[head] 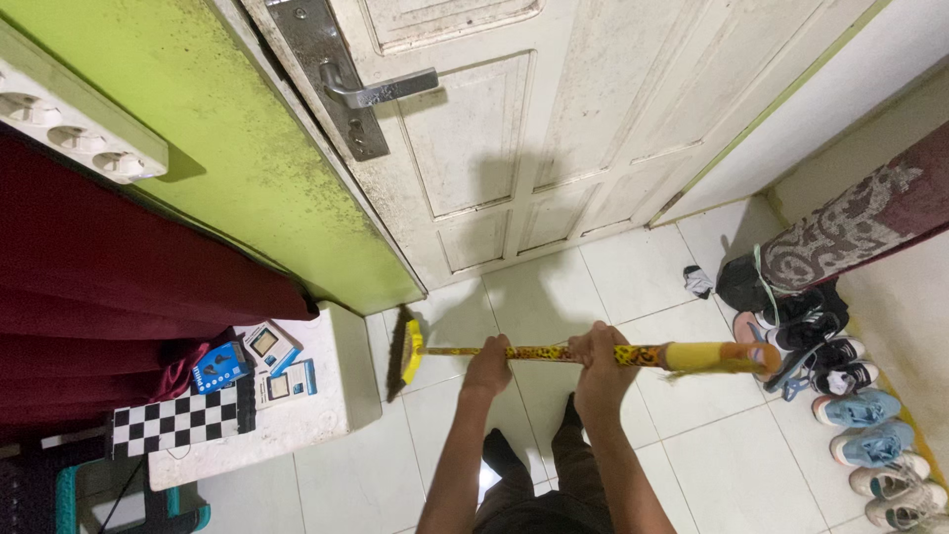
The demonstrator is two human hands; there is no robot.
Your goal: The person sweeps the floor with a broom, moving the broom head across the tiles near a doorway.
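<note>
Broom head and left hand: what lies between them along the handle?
Only a bare stretch of patterned handle joins the broom head and left hand, over white floor tiles, in the head view.

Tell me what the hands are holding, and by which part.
Both hands grip a broom by its patterned yellow handle: left hand nearer the bristle head, right hand around mid-handle.

White-tiled floor (692, 435), cream panelled door (554, 119) w/ metal lever handle (381, 92), lime-green wall (227, 148). Dark red curtain (109, 287) at left. Row of shoes (850, 405) along right wall.
</note>
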